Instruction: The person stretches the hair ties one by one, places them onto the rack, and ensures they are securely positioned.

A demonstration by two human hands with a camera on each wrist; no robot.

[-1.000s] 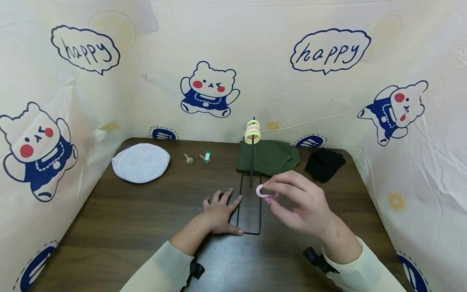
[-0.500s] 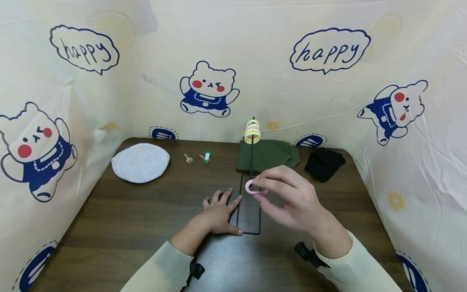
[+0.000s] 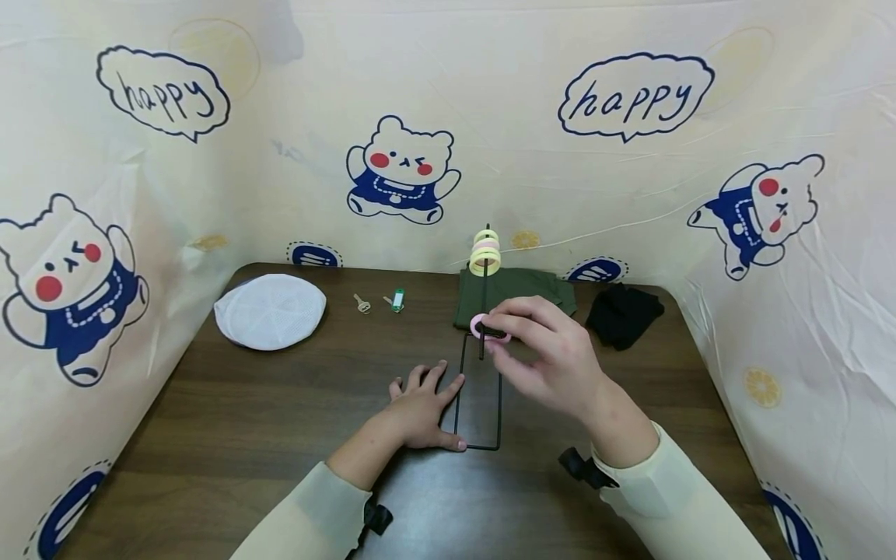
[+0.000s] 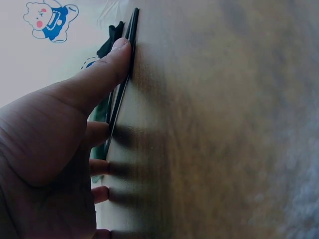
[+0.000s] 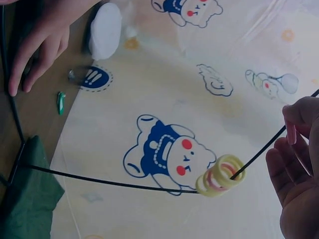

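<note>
A black wire stand [image 3: 499,412] has a rectangular base flat on the table and a rod reaching toward me. Yellow and pale pink rings [image 3: 485,257] hang together on that rod, at its bend, as the right wrist view [image 5: 222,175] also shows. My right hand [image 3: 549,350] pinches a pink ring [image 3: 474,328] between thumb and fingers; the rod's free end overlaps the ring's opening in the head view. In the right wrist view the rod runs in at the fingertips. My left hand [image 3: 425,408] lies with fingers spread, thumb and forefinger on the base's left side.
Folded dark green cloth [image 3: 518,299] lies behind the stand, with crumpled black cloth [image 3: 623,317] to its right. A white cap [image 3: 271,313] sits back left. Between are a key [image 3: 362,305] and a green-tagged key [image 3: 397,301]. A printed curtain surrounds the wooden table [image 3: 231,443].
My right hand has moved forward and left with the pink ring, bringing it from right of the rod to the rod's near end. The left hand has stayed on the base.
</note>
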